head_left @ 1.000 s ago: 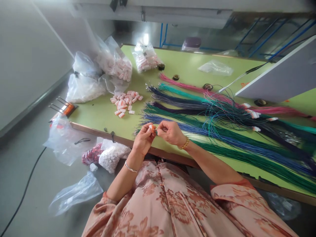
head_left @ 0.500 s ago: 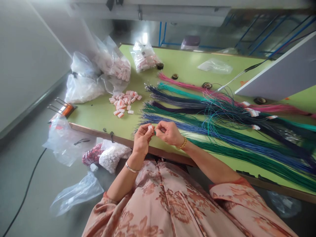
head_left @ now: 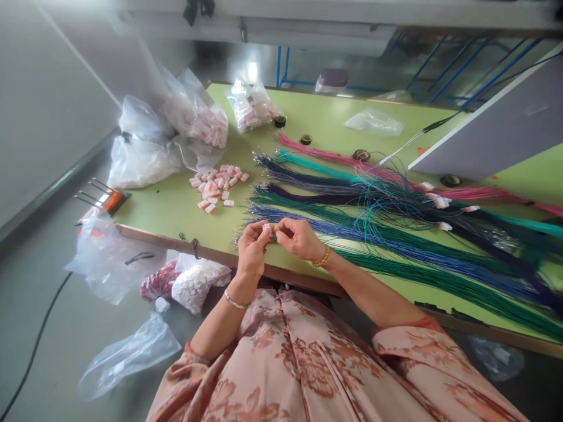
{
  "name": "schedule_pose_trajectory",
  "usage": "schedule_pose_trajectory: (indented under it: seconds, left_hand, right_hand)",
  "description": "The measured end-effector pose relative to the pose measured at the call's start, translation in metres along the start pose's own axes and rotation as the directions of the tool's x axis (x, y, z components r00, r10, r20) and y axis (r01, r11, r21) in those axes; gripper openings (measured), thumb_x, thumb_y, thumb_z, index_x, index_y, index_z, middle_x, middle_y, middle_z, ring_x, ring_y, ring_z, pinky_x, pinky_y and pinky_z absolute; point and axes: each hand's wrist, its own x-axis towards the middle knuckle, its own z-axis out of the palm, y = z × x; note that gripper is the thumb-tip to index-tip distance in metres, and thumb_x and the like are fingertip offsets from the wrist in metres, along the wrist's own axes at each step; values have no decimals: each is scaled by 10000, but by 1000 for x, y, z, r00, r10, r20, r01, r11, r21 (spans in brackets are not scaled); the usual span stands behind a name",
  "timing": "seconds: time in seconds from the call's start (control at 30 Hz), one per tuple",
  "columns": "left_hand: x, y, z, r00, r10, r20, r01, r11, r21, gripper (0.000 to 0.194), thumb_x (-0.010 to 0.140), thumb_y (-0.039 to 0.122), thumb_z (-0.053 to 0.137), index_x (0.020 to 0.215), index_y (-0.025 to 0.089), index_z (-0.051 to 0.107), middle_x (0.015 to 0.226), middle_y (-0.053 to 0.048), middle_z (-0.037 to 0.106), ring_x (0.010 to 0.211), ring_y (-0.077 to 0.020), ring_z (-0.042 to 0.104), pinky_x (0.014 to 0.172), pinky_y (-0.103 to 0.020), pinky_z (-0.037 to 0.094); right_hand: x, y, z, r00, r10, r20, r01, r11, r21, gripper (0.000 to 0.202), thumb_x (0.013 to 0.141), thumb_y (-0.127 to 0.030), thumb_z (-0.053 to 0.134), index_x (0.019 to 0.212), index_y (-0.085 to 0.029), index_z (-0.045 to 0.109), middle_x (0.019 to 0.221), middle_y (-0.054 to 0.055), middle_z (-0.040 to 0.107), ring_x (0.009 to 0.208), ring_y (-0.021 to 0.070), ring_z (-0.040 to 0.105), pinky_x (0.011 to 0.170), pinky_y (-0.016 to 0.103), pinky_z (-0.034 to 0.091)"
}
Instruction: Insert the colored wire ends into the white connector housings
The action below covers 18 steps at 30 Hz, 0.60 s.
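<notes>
Near the front edge of the green table (head_left: 162,217), my left hand (head_left: 252,246) pinches a small white and orange connector (head_left: 266,229). My right hand (head_left: 298,239) is closed right beside it, its fingertips on a green wire at the connector's side. Where the wire enters the connector is too small to make out. Long bundles of blue wires (head_left: 321,221), green wires (head_left: 396,272) and pink wires (head_left: 316,150) lie behind and to the right. A loose pile of similar connectors (head_left: 215,185) rests to the left of the bundles.
Clear bags of connectors (head_left: 254,106) stand at the back left. Black tape rolls (head_left: 306,139) lie behind the wires. A grey panel (head_left: 492,129) slants over the right side. More bags (head_left: 197,284) hang by the front edge, and an orange pronged holder (head_left: 112,200) sits at the left corner.
The view has shifted slightly, so the table and bags appear a little further left and lower. Both hands keep nearly the same pose around the connector.
</notes>
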Motion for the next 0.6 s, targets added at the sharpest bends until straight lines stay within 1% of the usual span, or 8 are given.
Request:
schedule_pose_trajectory:
  seconds: [0.13,0.23,0.33,0.4,0.5,0.53,0.57,0.6]
  left_hand:
    - [0,0,2,1000,-5,-9,5,1000,2,398,573,347,883,849,159,665,766,-3,684,638,-75,581,667,-230,462]
    - [-3,-4,5,1000,-7,-1,7,1000,29,379,591,356,872,838,163,659,752,2,670,670,-88,597,677,-234,466]
    - [-3,-8,7,1000,-7,9,7,999,46,360,605,349,864,826,160,653,758,1,664,709,-99,613,705,-241,473]
    - [1,-8,8,999,-24,28,23,999,41,358,610,343,861,839,157,657,751,0,665,699,-97,610,708,-244,474]
    - [10,-7,6,997,-61,40,61,998,14,364,615,339,857,863,156,663,774,-12,680,671,-87,599,682,-243,468]
    - [14,-6,4,997,-72,33,72,997,8,369,609,334,860,864,155,662,785,-16,684,668,-85,597,674,-241,466]
    - [16,-6,2,996,-84,23,84,996,3,375,599,327,865,860,152,660,792,-19,686,668,-83,598,668,-239,463]
    - [19,-6,0,995,-94,15,94,996,2,382,589,320,871,856,149,657,795,-20,686,672,-82,600,665,-237,462]
  right_hand:
    - [-4,-2,0,998,-54,-38,48,987,-156,173,836,-303,490,711,-190,527,636,4,579,553,99,437,569,226,345]
    - [-9,-3,5,997,-61,-51,45,959,-280,172,845,-293,467,703,-203,506,627,13,574,556,112,445,581,237,344]
    - [-11,-1,5,996,-55,-64,32,949,-315,175,843,-287,465,698,-199,511,623,13,575,549,115,438,579,243,343]
    - [-5,2,-3,999,-47,-25,39,965,-259,189,847,-297,477,709,-188,546,624,6,584,542,110,437,570,237,345]
    - [17,15,-27,999,-32,12,33,987,-158,227,878,-330,485,821,-169,636,684,7,630,580,112,489,581,226,376]
    - [27,21,-37,999,-26,-26,21,983,-180,239,886,-328,485,866,-163,657,728,19,651,614,119,516,604,231,392]
    - [37,27,-45,998,-20,-67,3,970,-245,237,885,-312,492,891,-157,673,779,35,669,646,126,536,634,240,406]
    - [47,34,-52,997,-9,-77,-17,942,-335,225,878,-288,506,893,-156,687,820,49,680,681,134,552,669,250,413]
